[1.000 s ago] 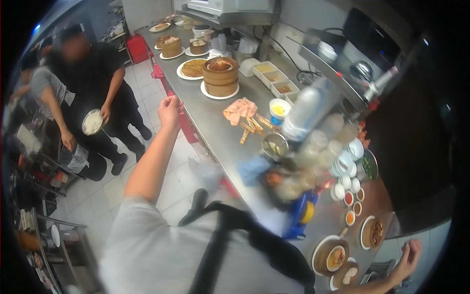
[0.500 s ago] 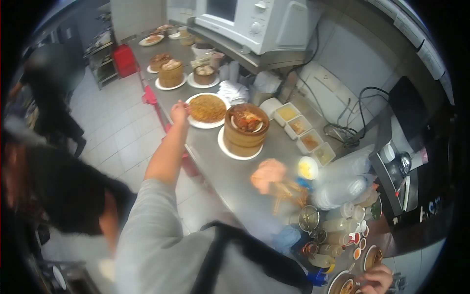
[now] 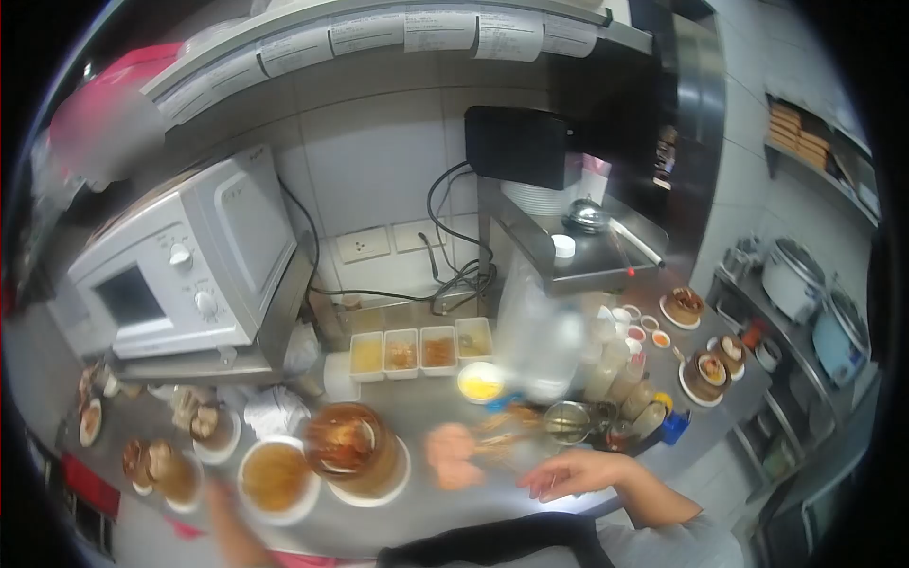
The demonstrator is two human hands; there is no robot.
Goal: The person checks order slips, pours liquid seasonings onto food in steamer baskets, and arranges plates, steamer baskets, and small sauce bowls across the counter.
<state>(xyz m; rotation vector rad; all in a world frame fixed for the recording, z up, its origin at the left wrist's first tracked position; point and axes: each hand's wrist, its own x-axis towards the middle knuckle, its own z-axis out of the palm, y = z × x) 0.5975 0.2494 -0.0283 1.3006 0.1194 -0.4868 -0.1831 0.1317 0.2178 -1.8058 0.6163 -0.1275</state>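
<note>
From my end, the left hand is a blur at the lower left of the frame, beside the plate of golden-brown food; I can't tell whether its fingers are closed or touching the rim. My right hand, lower right of centre, has its fingers slightly apart and loosely bent, near the counter's front edge. The light-brown sticks and pink item lie just left of it on the metal counter. Between both hands stands the bamboo steamer on a white plate
</note>
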